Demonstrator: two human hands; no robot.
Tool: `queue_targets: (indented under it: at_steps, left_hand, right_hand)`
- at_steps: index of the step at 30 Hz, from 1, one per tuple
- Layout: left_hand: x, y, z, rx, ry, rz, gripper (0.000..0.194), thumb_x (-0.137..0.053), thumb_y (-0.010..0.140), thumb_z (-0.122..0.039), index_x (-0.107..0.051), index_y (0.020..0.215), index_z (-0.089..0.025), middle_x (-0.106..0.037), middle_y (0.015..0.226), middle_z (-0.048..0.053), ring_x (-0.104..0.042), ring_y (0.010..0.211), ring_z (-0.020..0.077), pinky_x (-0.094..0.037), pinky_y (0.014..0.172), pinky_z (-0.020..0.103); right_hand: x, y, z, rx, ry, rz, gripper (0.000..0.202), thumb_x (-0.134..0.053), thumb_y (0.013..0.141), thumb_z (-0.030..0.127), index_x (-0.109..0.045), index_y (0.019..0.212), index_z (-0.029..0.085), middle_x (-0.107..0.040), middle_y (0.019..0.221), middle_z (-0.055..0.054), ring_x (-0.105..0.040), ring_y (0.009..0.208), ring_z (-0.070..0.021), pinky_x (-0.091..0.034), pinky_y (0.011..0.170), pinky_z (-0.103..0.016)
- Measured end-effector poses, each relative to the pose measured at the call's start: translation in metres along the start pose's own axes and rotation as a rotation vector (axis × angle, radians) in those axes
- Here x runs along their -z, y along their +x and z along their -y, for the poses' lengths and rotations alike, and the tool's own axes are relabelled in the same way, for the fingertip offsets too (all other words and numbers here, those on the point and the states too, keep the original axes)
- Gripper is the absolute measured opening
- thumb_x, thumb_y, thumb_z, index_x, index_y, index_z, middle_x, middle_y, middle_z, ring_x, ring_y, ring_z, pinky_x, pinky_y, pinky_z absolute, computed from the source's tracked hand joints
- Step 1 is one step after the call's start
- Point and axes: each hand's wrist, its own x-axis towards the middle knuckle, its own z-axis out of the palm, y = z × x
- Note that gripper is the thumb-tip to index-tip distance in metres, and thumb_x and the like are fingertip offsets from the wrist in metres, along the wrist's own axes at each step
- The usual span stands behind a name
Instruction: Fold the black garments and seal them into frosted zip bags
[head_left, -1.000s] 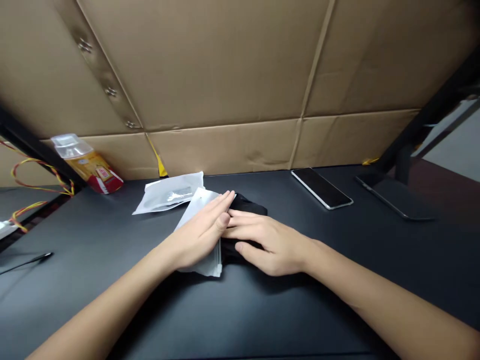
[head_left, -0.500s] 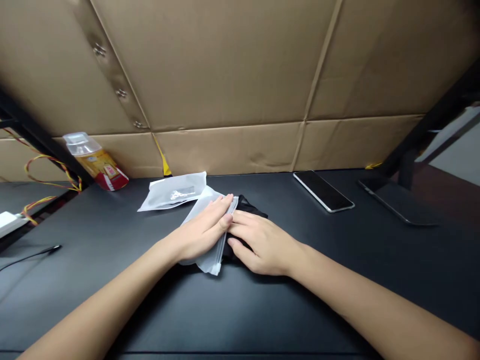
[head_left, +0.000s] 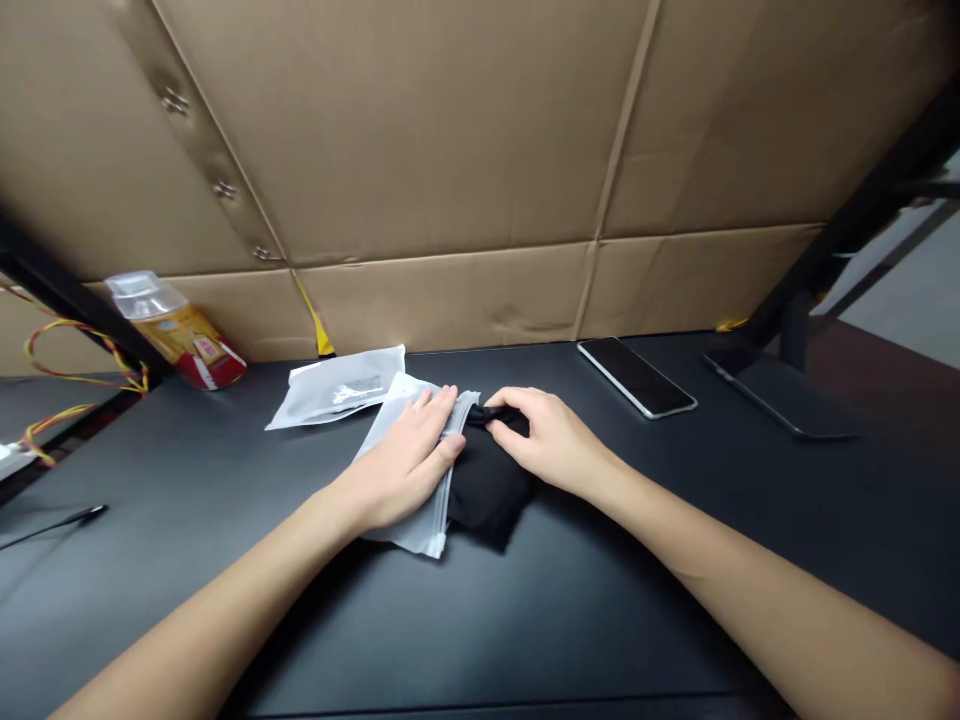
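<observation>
My left hand (head_left: 405, 455) lies flat, fingers stretched out, on a frosted white zip bag (head_left: 420, 530). The bag's zip edge with its white slider faces right. From that edge a piece of black cloth (head_left: 491, 490) sticks out onto the table; how much of it is inside the bag is hidden under my hand. Thumb and fingers of my right hand (head_left: 544, 435) pinch the upper edge of the cloth, close to the zip. A second frosted bag (head_left: 337, 385), with something dark and white print showing, lies just behind the first.
A phone (head_left: 637, 377) lies at the back right, with a dark flat panel (head_left: 780, 390) beside it. At the back left a yellow and red bottle (head_left: 184, 335) leans near tangled wires (head_left: 82, 325). A black cable (head_left: 75, 518) lies at left. Cardboard (head_left: 450, 150) walls the back.
My right hand has gone from lying over the cloth at the zip to pinching its upper edge. More black cloth now shows. The left hand stays on the bag; the view has shifted slightly.
</observation>
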Motion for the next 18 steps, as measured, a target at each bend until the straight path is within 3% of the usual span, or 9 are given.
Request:
queue_targets:
  at_steps: [4,7,9,15,18]
  left_hand:
    - [0.001,-0.001,0.0,-0.014,-0.007,0.018,0.08,-0.024,0.108,-0.069,-0.015,0.173,-0.024,-0.011,0.179,0.007,-0.004,0.166,0.0365,-0.016,0.135,0.062]
    - [0.003,-0.002,-0.002,-0.054,-0.014,0.037,0.081,-0.024,0.107,-0.071,-0.015,0.173,-0.025,-0.012,0.179,0.006,-0.005,0.167,0.035,-0.015,0.136,0.06]
    - [0.004,-0.003,-0.004,-0.064,-0.01,0.053,0.081,-0.023,0.107,-0.072,-0.014,0.173,-0.026,-0.011,0.179,0.005,-0.005,0.167,0.0334,-0.012,0.136,0.058]
    - [0.004,-0.003,-0.005,-0.064,-0.004,0.014,0.083,-0.021,0.107,-0.072,-0.011,0.173,-0.024,-0.009,0.18,0.006,-0.003,0.167,0.0344,-0.01,0.136,0.059]
    - [0.005,-0.002,-0.007,-0.05,-0.003,0.004,0.082,-0.02,0.107,-0.071,-0.014,0.173,-0.022,-0.01,0.179,0.006,-0.004,0.167,0.0344,-0.008,0.136,0.06]
  right_hand:
    - [0.001,-0.001,0.001,0.175,0.129,0.055,0.028,-0.061,0.096,0.011,-0.075,0.116,0.025,-0.079,0.118,-0.004,-0.072,0.112,-0.0224,-0.054,0.102,-0.039]
    - [-0.002,-0.002,0.002,0.136,0.075,0.086,0.026,-0.059,0.102,0.018,-0.075,0.121,0.025,-0.079,0.126,-0.005,-0.072,0.113,-0.0247,-0.053,0.104,-0.043]
    - [-0.006,-0.001,0.004,0.081,-0.009,0.087,0.025,-0.056,0.104,0.021,-0.076,0.118,0.024,-0.08,0.121,-0.005,-0.071,0.105,-0.0256,-0.054,0.1,-0.045]
    - [-0.004,-0.002,0.011,-0.002,-0.092,-0.177,0.015,-0.073,0.092,0.021,-0.066,0.106,0.022,-0.071,0.107,-0.007,-0.065,0.102,-0.026,-0.054,0.09,-0.041]
    - [0.009,-0.004,0.01,0.124,-0.049,-0.088,0.006,-0.069,0.098,0.025,-0.067,0.103,0.023,-0.073,0.107,-0.005,-0.066,0.103,-0.0245,-0.054,0.094,-0.041]
